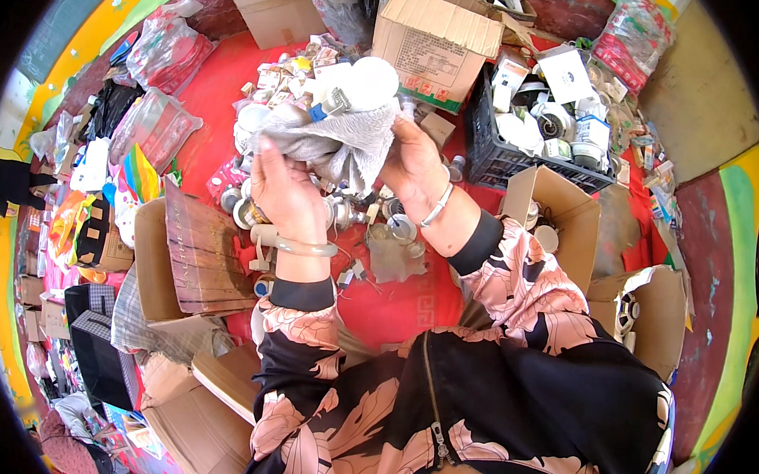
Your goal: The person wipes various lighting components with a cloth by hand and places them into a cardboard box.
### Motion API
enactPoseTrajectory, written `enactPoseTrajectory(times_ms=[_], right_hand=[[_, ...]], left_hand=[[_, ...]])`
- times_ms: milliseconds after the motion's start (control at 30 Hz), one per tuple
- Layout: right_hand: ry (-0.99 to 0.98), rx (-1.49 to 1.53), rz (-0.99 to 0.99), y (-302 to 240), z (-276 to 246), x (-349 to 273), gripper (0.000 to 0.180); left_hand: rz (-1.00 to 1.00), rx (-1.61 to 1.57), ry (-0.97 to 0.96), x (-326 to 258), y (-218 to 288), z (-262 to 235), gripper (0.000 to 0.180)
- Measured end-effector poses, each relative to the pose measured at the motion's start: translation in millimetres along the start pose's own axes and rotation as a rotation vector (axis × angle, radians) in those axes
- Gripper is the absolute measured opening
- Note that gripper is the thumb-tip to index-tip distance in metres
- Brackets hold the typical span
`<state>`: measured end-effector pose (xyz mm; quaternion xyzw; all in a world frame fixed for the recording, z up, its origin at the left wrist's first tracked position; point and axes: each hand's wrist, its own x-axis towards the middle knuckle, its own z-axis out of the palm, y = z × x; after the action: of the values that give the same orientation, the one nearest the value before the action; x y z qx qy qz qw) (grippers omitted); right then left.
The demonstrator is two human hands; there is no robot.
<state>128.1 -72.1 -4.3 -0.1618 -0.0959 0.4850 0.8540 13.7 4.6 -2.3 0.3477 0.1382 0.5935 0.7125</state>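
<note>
A crumpled grey cloth (350, 145) is stretched between my two hands above the red floor covering. My left hand (289, 196) grips its left side with the fingers partly hidden in the folds. On the other side my right hand (416, 160) holds the cloth's right edge, its fingertips hidden behind it. Just beyond the cloth shows a rounded white thing (374, 80) like a lamp cover; I cannot tell whether it is held or lies on the pile. A small blue and metal piece (328, 107) lies against the cloth's upper edge.
A pile of small boxes and lamp parts (276, 81) spreads beyond my hands. At the right stands a black crate (495, 161) of white lamps and boxes. Open cardboard boxes (561, 216) flank me, and a large carton (437, 47) stands at the back.
</note>
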Motion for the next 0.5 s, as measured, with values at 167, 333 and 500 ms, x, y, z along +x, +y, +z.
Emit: enactPoseTrajectory(times_ms=[167,333,500], right_hand=[[-0.148,0.104,0.114,2.1,-10.2,2.9,0.035],[-0.244,-0.027,0.073,-2.4,-13.4,3.5,0.044],[-0.339,-0.239,0.005,-1.2,-8.0,4.6,0.052]], left_hand=[[0.241,0.095,-0.190,-7.1,13.0,15.1,0.043],[0.445,0.458,-0.396,-6.3,18.0,14.2,0.049],[-0.130,-0.040,-0.309,-2.5,18.0,4.2,0.039]])
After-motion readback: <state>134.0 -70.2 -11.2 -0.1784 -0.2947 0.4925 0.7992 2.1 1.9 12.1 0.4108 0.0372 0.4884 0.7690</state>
